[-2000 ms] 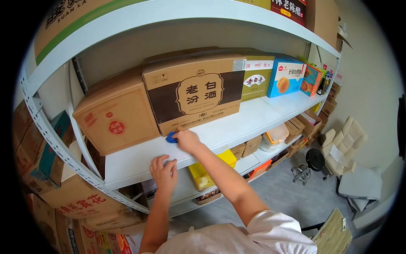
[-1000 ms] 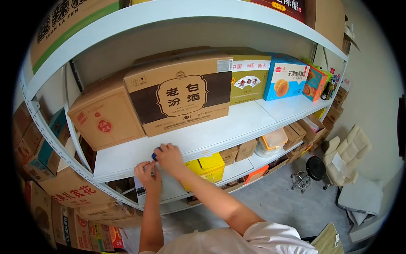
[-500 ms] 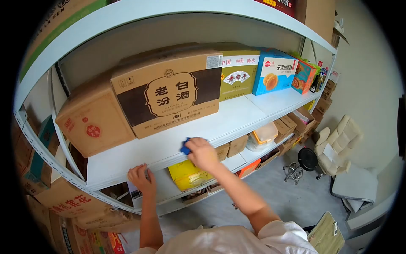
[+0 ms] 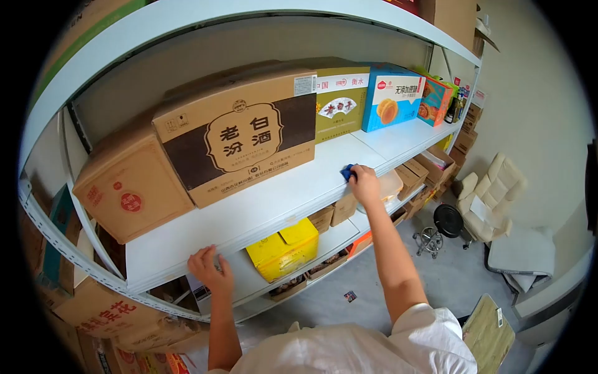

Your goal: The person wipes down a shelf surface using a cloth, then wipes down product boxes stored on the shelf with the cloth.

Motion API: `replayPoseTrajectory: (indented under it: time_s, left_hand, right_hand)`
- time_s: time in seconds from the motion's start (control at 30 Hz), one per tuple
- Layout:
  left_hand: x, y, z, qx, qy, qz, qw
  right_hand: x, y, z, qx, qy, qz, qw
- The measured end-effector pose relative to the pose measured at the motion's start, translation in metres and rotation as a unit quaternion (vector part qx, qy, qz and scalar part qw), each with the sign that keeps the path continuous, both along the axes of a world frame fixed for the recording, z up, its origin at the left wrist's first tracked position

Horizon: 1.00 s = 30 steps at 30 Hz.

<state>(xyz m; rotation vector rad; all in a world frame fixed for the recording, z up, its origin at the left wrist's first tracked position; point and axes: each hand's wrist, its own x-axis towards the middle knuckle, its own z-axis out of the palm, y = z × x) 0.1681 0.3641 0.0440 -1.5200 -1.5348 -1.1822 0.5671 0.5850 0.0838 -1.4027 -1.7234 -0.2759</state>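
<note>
My right hand [image 4: 364, 186] is closed on a small blue cloth [image 4: 349, 171], which it presses on the white shelf [image 4: 274, 193] close to the front edge. Part of the cloth is hidden under the fingers. Farther left, my left hand [image 4: 210, 269] rests against the shelf's front edge with its fingers apart and nothing in them. Behind the hands stand a large brown carton [image 4: 240, 140], a plain brown box [image 4: 134, 187], an olive-green box [image 4: 341, 103] and a blue box with a picture of biscuits [image 4: 392, 100].
Below lies another shelf with a yellow box [image 4: 283, 250] and several cartons. An orange box [image 4: 436, 105] and bottles stand at the far right end. On the floor are a black stool [image 4: 448, 221] and a cream chair [image 4: 492, 193]. Cartons [image 4: 103, 315] are stacked at lower left.
My right hand has slid the blue cloth to the right along the shelf's front part. My left hand remains at the edge. The view has shifted slightly.
</note>
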Motion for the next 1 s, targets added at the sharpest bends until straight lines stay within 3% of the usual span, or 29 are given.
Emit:
replayPoseTrajectory:
  time_s: [0.2, 0.43, 0.63, 0.7, 0.87, 0.93, 1.0]
  left_hand:
    - [0.019, 0.015, 0.01, -0.024, -0.064, -0.01, 0.998]
    - [0.098, 0.059, 0.062, -0.052, -0.117, -0.101, 0.987]
    - [0.185, 0.121, 0.063, -0.082, -0.113, -0.145, 0.979]
    - [0.21, 0.142, 0.068, -0.081, -0.106, -0.147, 0.98]
    - [0.243, 0.181, 0.066, -0.145, -0.103, -0.053, 0.983]
    - [0.254, 0.187, 0.067, -0.155, -0.061, 0.086, 0.982]
    - [0.252, 0.19, 0.063, -0.159, -0.055, 0.113, 0.979]
  right_hand:
    - [-0.089, -0.044, 0.003, -0.014, -0.009, 0.125, 0.992]
    - [-0.146, -0.088, -0.001, 0.039, 0.005, 0.272, 0.961]
    - [-0.074, -0.048, 0.005, 0.019, 0.019, 0.324, 0.946]
    - [-0.033, -0.02, -0.003, 0.023, 0.021, 0.244, 0.969]
    - [0.088, 0.046, -0.006, 0.035, 0.031, 0.171, 0.984]
    - [0.133, 0.072, -0.005, 0.038, 0.025, 0.143, 0.989]
    - [0.174, 0.099, -0.007, 0.04, 0.024, 0.103, 0.994]
